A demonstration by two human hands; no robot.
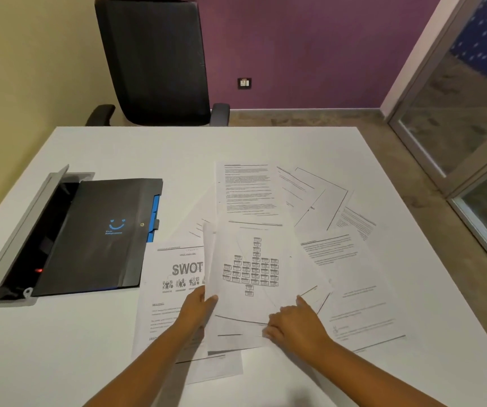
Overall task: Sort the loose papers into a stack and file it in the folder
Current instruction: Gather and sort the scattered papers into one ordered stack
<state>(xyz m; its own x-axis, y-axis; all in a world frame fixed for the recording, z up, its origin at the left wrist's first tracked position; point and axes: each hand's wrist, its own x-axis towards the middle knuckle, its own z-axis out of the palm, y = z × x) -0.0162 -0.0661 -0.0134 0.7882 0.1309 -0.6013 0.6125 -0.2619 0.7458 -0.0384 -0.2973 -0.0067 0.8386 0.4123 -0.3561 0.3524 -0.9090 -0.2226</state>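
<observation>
Several loose printed papers lie fanned over the white table [89, 348]. A chart sheet [249, 268] with a tree of small boxes is on top in the middle, its left edge lifted. My left hand [198, 309] grips that lifted edge, over a sheet headed SWOT [174, 271]. My right hand [295, 324] pinches the chart sheet's lower right part against the papers beneath. More text sheets [246, 189] spread behind and to the right [362, 289]. A black folder [98, 236] with a blue smile mark and blue tabs lies shut at the left.
The folder rests partly over an open grey cable box [10, 239] set into the table, a red light inside. A black office chair [154, 60] stands at the table's far side. A glass partition [471, 127] is on the right.
</observation>
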